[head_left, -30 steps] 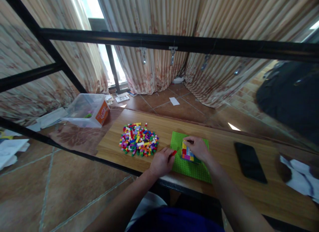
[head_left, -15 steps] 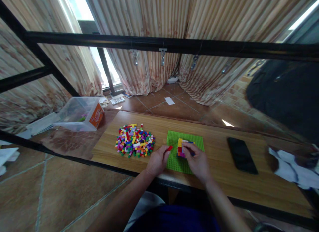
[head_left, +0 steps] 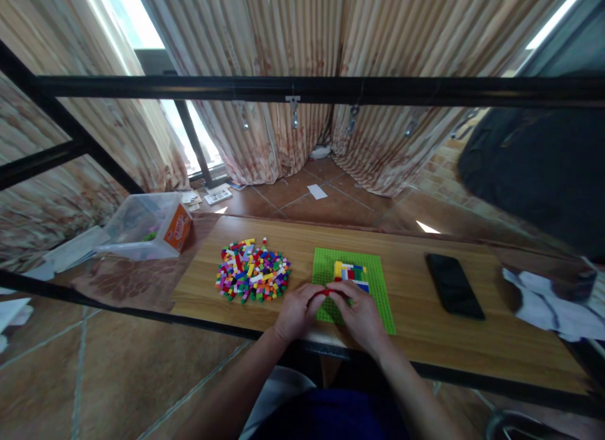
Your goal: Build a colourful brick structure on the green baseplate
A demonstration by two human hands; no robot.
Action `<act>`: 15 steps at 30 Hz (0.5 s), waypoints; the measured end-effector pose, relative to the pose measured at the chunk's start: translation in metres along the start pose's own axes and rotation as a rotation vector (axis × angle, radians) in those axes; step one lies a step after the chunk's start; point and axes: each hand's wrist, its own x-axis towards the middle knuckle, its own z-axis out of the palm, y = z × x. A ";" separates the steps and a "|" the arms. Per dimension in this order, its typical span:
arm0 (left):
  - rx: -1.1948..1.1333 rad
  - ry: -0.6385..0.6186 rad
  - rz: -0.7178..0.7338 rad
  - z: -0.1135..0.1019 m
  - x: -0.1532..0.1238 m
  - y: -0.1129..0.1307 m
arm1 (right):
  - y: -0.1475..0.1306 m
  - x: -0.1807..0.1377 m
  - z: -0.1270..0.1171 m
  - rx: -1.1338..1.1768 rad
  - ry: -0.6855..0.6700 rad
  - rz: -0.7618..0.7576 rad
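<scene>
Between the fingertips of both hands is a small red toy brick (head_left: 326, 292), held over the left part of a green baseplate (head_left: 384, 301). My left hand (head_left: 297, 309) pinches it from the left. From the right, my right hand (head_left: 358, 311) grips its other end, and its fingers hide part of the plate. Behind the right hand, a block of joined bricks (head_left: 352, 271) in yellow, red, white, blue and green stands on the plate. A loose pile of colourful bricks (head_left: 254, 273) lies on the table left of my left hand.
On the wooden table (head_left: 411, 345), a black phone (head_left: 454, 285) lies right of the plate, with crumpled white papers (head_left: 551, 304) farther right. A clear plastic box (head_left: 142, 229) stands beyond the table's left end. A black metal bar (head_left: 302, 90) crosses above the far side.
My right hand has moved left and down from the joined bricks to meet my left hand at the red brick. More of the joined bricks shows now. The view has shifted slightly.
</scene>
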 end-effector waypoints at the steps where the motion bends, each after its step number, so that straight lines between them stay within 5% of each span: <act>1: 0.000 0.008 -0.012 -0.001 -0.001 0.001 | 0.001 -0.001 -0.003 0.017 0.016 0.012; 7: 0.062 0.082 -0.101 -0.001 0.009 0.004 | 0.024 0.001 -0.038 0.095 0.209 0.212; 15: 0.135 -0.095 -0.049 0.005 0.083 0.015 | 0.035 -0.002 -0.062 -0.105 0.303 0.262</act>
